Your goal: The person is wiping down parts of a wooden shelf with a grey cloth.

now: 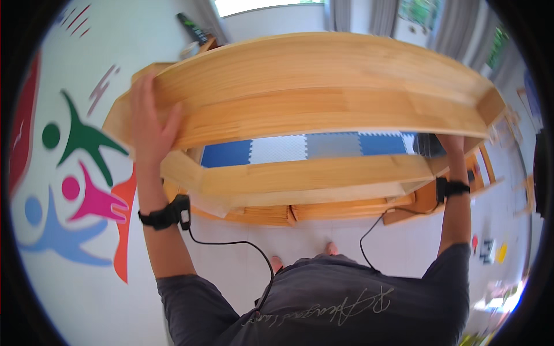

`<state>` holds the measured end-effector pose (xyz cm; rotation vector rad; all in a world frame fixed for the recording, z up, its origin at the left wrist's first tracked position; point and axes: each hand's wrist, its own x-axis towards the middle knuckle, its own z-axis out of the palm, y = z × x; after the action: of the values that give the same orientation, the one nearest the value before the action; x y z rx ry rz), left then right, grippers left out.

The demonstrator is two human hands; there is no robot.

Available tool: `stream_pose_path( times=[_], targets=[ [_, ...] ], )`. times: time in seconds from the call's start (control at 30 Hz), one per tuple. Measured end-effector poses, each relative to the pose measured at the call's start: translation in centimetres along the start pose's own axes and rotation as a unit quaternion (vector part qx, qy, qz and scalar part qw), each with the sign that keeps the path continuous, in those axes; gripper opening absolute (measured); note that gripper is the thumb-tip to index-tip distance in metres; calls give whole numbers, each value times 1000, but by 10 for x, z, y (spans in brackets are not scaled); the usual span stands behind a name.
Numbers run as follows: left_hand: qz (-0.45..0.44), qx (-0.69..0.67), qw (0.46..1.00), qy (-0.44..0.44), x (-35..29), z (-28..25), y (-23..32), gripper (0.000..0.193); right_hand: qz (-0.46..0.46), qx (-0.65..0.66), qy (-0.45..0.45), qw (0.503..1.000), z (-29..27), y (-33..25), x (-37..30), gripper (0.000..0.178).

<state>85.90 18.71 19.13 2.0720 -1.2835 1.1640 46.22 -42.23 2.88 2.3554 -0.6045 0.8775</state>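
Wooden shelf unit [323, 75]: beyond torso, spanning left to right | Left hand [153, 127]: fingers spread against left end | Right hand [454, 144]: right end, fingers hidden, grip indeterminate | Risk: uneven support may tilt it; slack cable [231, 243] may snag.

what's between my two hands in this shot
In the head view, the wooden shelf spans the stretch between the left hand and right hand; floor mats show through its gap.
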Motion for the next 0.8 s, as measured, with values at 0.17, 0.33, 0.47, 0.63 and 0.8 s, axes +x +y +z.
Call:
stream_pose_path(
  times=[0.17,0.33,0.47,0.63,0.8],
  targets=[
    [17,-43,999,6,5,-9,1,67,3,30,-123,992,16,23,-14,49],
    [31,-66,997,29,-6,26,-32,65,97,-80,-180,976,-32,-49,-5,72],
    [-5,-33,999,-29,2,5,-40,62,105,-117,-71,985,-52,-45,1,38],
    [-28,-32,998,-39,-2,19,-30,62,137,-24,-27,990,-32,-37,-10,38],
    [-20,-49,998,-38,2,16,-17,63,95,64,27,993,-41,-56,0,44]
  ],
)
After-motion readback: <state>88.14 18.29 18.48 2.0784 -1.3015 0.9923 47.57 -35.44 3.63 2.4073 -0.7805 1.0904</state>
